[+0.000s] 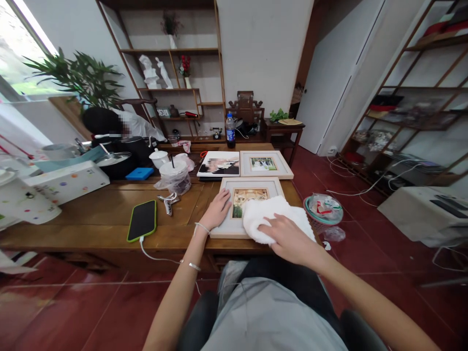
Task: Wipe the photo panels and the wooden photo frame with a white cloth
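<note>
A light wooden picture frame (278, 184) with a small photo in a pale mat lies flat on the table in front of me. My left hand (217, 209) rests on its left side, fingers stretched out over the border. A folded white towel (261, 217) covers the frame's lower right part and hangs past its right edge. My right hand (287, 236) presses on this towel, gripping it with bent fingers. Directly behind lies a second framed photo (266, 164), beside a photo print or album (220, 164) on a dark base.
On the wooden table (183, 231) are a charging phone (142, 221), a metal tool (168, 202), a bagged cup (174, 175), a blue box (139, 173) and a bottle (230, 131). A basket (323, 209) stands right on the floor. Another person (137, 124) leans at the far left.
</note>
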### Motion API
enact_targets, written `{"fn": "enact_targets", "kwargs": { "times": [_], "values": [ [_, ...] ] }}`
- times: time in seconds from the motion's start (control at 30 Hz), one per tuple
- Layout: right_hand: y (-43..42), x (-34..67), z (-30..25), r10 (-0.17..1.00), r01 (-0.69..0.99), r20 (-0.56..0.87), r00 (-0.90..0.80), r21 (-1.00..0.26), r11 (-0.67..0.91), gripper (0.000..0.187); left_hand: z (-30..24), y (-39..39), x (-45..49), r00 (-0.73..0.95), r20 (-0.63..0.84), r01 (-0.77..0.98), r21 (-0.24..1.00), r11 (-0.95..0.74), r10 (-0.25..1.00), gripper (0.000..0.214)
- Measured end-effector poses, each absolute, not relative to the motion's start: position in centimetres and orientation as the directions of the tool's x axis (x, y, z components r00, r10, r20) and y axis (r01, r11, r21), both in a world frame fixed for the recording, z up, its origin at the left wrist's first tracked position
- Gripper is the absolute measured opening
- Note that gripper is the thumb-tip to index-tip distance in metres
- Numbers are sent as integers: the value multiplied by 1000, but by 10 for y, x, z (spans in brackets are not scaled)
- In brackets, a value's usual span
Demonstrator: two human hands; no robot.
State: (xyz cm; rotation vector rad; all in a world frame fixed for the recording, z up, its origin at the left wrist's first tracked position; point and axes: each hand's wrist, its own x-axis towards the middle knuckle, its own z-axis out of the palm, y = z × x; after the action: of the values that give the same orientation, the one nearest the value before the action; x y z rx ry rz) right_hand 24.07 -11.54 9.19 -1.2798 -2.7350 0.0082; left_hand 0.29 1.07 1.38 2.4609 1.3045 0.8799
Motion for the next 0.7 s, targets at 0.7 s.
{"fn": "enact_targets", "kwargs": {
  "times": [0.7],
  "values": [
    [-9, 247, 74, 754, 766, 140, -642, 113, 632, 54, 12, 12, 1, 453, 415, 677, 416, -608, 789, 39]
  ]
}}
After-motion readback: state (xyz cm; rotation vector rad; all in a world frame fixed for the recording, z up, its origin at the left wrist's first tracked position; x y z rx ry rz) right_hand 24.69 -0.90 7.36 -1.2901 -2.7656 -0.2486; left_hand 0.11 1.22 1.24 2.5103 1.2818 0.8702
